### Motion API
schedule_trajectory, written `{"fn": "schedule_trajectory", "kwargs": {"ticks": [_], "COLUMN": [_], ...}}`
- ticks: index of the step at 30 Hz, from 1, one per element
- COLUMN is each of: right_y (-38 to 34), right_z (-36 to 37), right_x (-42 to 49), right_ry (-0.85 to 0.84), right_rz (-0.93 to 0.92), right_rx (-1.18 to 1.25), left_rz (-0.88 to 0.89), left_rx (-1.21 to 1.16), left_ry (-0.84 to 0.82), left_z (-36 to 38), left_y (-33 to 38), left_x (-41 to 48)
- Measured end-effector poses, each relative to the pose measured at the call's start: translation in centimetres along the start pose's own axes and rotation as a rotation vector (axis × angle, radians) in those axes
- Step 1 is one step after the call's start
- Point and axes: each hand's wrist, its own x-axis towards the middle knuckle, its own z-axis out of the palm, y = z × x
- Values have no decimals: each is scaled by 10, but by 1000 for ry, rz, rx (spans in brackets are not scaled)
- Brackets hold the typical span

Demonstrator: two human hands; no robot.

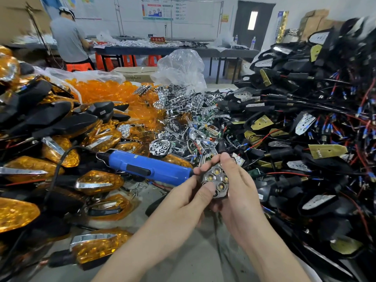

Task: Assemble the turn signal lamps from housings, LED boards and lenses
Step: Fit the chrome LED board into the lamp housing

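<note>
Grey desk (183,261) with part piles; both hands hold one chrome reflector piece (217,180) above its near centre.

From left: finished amber lamps (97,181) are heaped at the desk's left edge, with loose amber lenses (105,90) behind them. A blue electric screwdriver (146,167) lies beside the lamps. At centre are a heap of chrome reflectors (183,119) and a clear plastic bag (181,66). The left hand (183,202) pinches the reflector piece between thumb and fingertips; the right hand (240,192) curls round its right edge. Black wired housings (305,129) are piled at right. In the room behind, a person (69,39) stands at a second desk (162,49), and there is a dark door (253,21). Whatever sits under the reflector piece is hidden by the hands. The pile edges are cut off.
</note>
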Motion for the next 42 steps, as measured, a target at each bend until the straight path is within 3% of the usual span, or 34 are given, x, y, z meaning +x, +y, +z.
{"fn": "schedule_trajectory", "kwargs": {"ticks": [6, 9, 12, 14, 18, 23, 32, 42], "right_y": [0, -1, -8, -10, -5, 4, 11, 18], "right_z": [-1, -4, -11, -14, -11, -6, -2, 0], "right_x": [1, 5, 9, 11, 9, 7, 3, 3], "right_ry": [5, 62, 135, 144, 119, 75, -4, 15], "right_rz": [-25, -70, -125, -135, -125, -151, -137, -238], "right_rx": [62, 254, 394, 429, 438, 280, 114, -46], "left_rz": [22, 29, 90, 124, 149, 144, 109, 86], "left_rx": [5, 202, 550, 625, 582, 457, 177, 46], "left_ry": [-53, -23, 2, 32, 77, 145, 42, 103], "left_z": [-4, -11, -15, -14, -8, -6, -3, -3], "left_y": [5, 2, -5, -6, -9, -12, -10, -17], "left_x": [-1, -3, -4, -4, -3, 1, 4, 5]}}
